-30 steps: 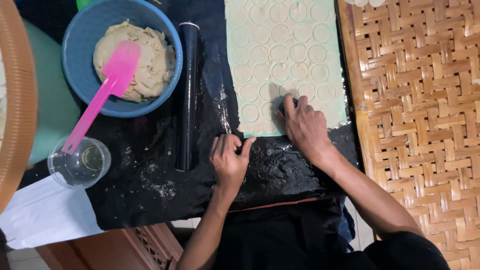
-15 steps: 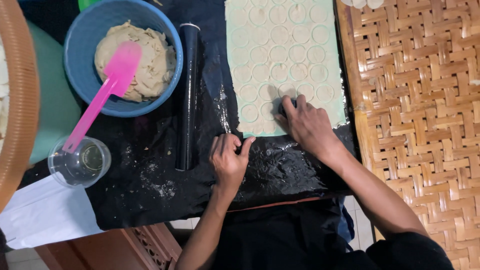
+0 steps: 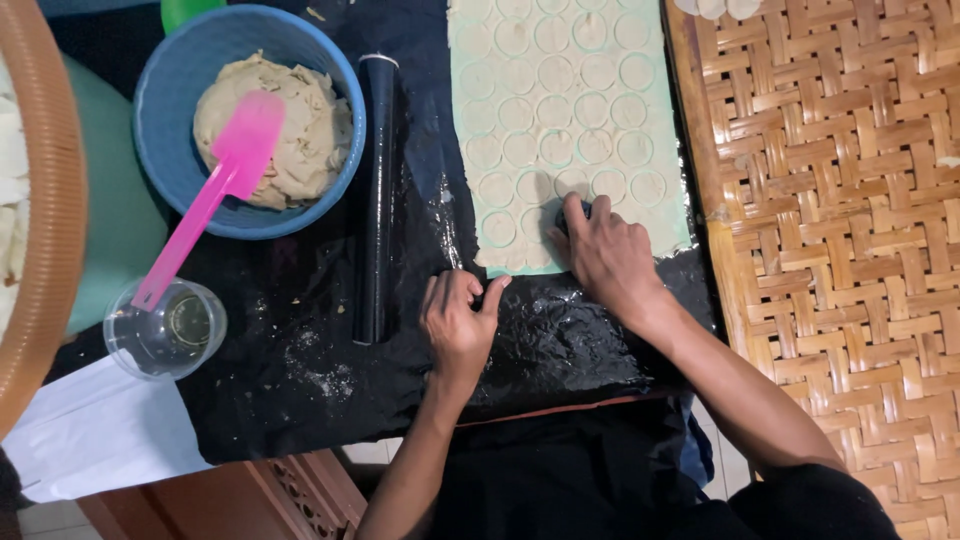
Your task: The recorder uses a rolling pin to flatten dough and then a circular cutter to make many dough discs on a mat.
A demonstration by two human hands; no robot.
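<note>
Cutting rounds at the near edge of the dough sheet

My right hand [image 3: 605,255] closes over a small dark cutter [image 3: 570,215], pressing it into the rolled dough sheet [image 3: 570,120] at its near edge. My left hand [image 3: 458,322] rests just below that edge on the black plastic sheet [image 3: 300,370], fingers curled, holding nothing.

No packages, labels, signs or screens show anywhere in this view, from twelve o'clock round to six o'clock.
</note>
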